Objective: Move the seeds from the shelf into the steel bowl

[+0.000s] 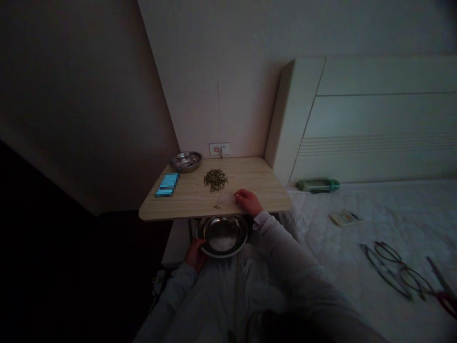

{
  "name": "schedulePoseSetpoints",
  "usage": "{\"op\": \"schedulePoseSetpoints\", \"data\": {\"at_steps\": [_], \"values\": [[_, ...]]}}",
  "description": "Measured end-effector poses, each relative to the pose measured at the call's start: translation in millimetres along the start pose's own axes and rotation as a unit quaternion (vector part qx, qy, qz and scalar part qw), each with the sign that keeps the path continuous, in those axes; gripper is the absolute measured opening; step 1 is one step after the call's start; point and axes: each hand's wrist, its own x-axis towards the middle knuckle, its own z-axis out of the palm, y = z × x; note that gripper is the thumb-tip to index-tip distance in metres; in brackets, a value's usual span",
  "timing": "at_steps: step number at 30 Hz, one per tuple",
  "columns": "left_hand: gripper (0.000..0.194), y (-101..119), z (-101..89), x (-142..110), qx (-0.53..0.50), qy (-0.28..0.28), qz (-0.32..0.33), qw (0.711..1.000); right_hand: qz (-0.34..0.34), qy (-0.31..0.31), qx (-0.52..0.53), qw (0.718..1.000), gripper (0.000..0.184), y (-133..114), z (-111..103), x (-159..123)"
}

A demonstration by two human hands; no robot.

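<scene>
My left hand (196,255) is closed on the left rim of a wide metal basin (223,233), which sits over my lap just below the table's front edge. On the wooden table (182,206), my right hand (249,202) pinches a thin, pale, see-through sheet (226,199), its exact kind unclear. A few loose greenish bits (217,207) lie by the sheet, close to the front edge. Farther back is a heap of small dark-green seeds or pellets (215,180).
A smaller metal bowl (186,162) stands at the table's back left, behind a blurred-out phone-like screen (167,185). A wall socket (219,148) is behind. On the bed at right lie a green bottle (317,186), a small packet (345,218), glasses-like loops (387,271) and red-handled scissors (446,300).
</scene>
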Motion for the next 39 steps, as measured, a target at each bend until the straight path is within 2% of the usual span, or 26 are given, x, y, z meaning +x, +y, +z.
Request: {"op": "schedulePoseSetpoints", "data": {"at_steps": [7, 22, 26, 29, 34, 39], "values": [[0.008, 1.1, -1.0, -0.1, -0.006, -0.001, -0.023, 1.000, 0.000, -0.005, 0.021, 1.000, 0.014, 0.6, 0.3, -0.7], [0.020, 0.1, -0.1, 1.7, 0.001, 0.014, -0.002, 1.000, 0.001, -0.037, -0.030, 0.999, 0.017, -3.2, -1.9, -2.8], [0.019, 0.3, 0.1, 1.7, 0.001, 0.026, -0.004, 1.000, 0.004, -0.036, -0.033, 0.999, 0.017, -1.2, -2.1, -1.5], [0.018, 0.0, -0.5, 2.8, -0.003, 0.020, -0.008, 1.000, 0.000, -0.033, -0.035, 0.999, 0.016, 0.5, -1.8, -1.1], [0.030, -1.6, -2.3, 5.0, -0.005, 0.001, 0.005, 1.000, -0.004, -0.041, -0.008, 0.999, 0.015, 1.9, -1.5, -1.0], [0.032, -1.4, -2.9, 4.6, -0.003, 0.000, -0.006, 1.000, 0.000, -0.021, -0.021, 1.000, 0.013, -0.6, -1.5, -1.8]]}}
